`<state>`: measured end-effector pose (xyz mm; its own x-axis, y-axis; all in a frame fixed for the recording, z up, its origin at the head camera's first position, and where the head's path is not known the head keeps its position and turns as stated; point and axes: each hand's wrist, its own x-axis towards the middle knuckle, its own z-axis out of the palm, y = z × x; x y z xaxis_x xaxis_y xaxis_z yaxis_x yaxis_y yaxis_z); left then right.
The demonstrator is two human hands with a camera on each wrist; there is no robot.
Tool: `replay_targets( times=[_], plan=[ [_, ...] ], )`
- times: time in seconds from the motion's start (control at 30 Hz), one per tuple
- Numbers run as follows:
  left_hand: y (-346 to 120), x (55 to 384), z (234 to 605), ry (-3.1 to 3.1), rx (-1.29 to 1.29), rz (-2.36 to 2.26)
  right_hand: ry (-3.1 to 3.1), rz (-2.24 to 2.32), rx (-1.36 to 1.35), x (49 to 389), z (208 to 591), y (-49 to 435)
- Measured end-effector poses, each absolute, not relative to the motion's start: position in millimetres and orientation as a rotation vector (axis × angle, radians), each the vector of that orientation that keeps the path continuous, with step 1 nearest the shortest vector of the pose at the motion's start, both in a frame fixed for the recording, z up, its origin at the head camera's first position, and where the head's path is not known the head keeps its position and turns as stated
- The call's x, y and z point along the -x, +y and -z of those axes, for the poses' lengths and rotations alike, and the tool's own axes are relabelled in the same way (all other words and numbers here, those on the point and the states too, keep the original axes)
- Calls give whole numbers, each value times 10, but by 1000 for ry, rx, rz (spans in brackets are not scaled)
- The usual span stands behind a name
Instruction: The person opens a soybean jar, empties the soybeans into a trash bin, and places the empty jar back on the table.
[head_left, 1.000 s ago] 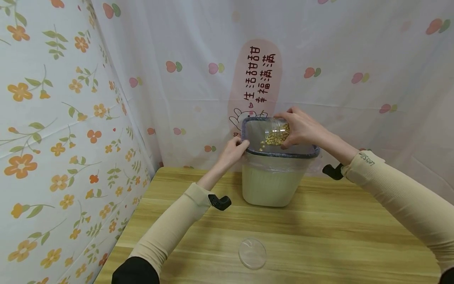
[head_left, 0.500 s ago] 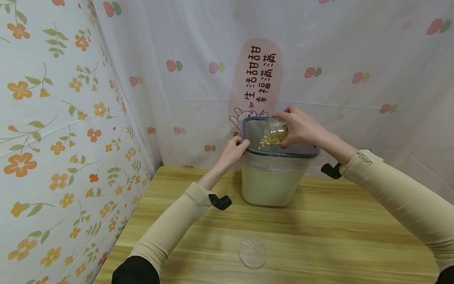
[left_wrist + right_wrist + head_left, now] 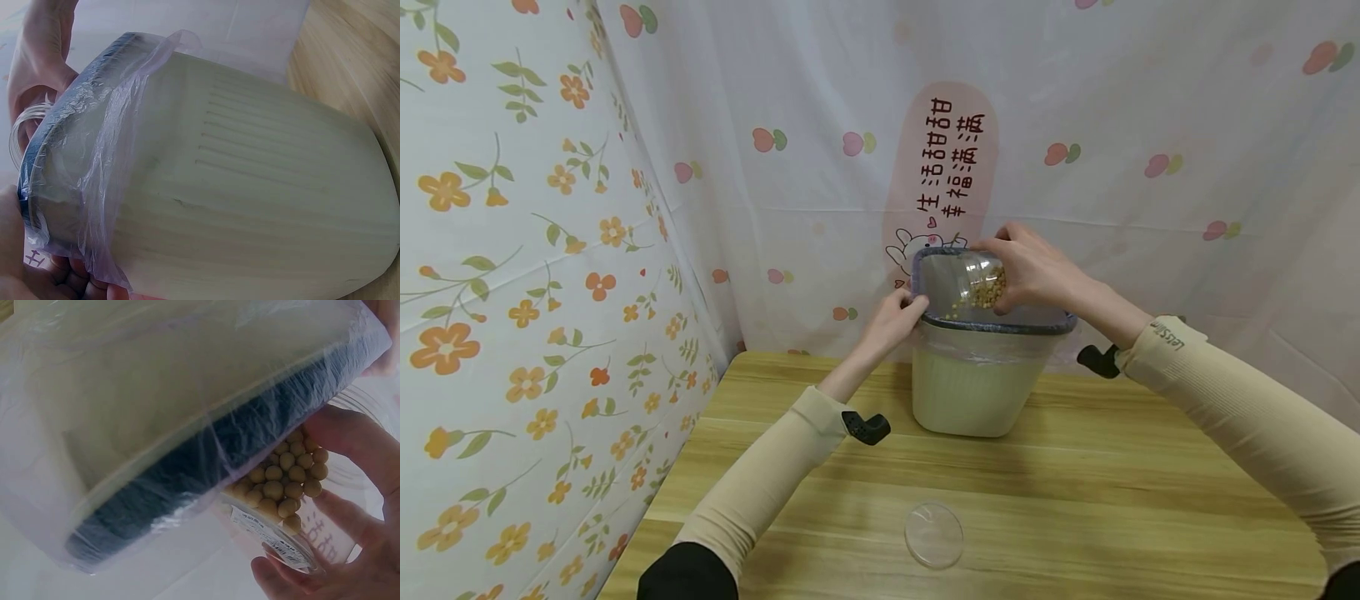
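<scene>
My right hand (image 3: 1037, 271) grips a clear jar (image 3: 976, 267), tipped sideways over the mouth of a cream trash bin (image 3: 973, 387). Yellow soybeans (image 3: 284, 472) lie in the jar, and a few are at its mouth or falling into the bin. On the jar's base a white label (image 3: 269, 536) shows in the right wrist view. My left hand (image 3: 891, 327) holds the bin's left rim, thumb on top and fingers outside. A thin plastic bag (image 3: 106, 169) lines the bin and folds over its dark blue rim (image 3: 992, 326). What lies at the bin's bottom is hidden.
A clear round lid (image 3: 933, 536) lies flat on the wooden table (image 3: 820, 500) in front of the bin. Close behind the bin hangs a printed white curtain (image 3: 820, 192). Another flowered curtain (image 3: 550, 275) borders the table on the left.
Soybeans have poured from the jar into the bin, in a thick stream half a second ago and a thinner scatter now. Fewer remain in the jar. My left hand has stayed on the rim.
</scene>
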<state>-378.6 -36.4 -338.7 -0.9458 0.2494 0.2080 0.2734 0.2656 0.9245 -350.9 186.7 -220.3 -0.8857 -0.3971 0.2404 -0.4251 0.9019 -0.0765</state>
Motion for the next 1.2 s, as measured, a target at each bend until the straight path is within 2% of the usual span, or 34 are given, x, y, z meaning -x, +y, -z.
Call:
replay_targets(
  times=[0.77, 1.2],
  plan=[
    [-368, 3786, 3396, -2474, 514, 1801, -2785, 8, -675, 3451, 2207, 1775],
    [-371, 3787, 3390, -2470, 524, 1808, -2629, 187, -817, 3432, 2214, 1766]
  ],
)
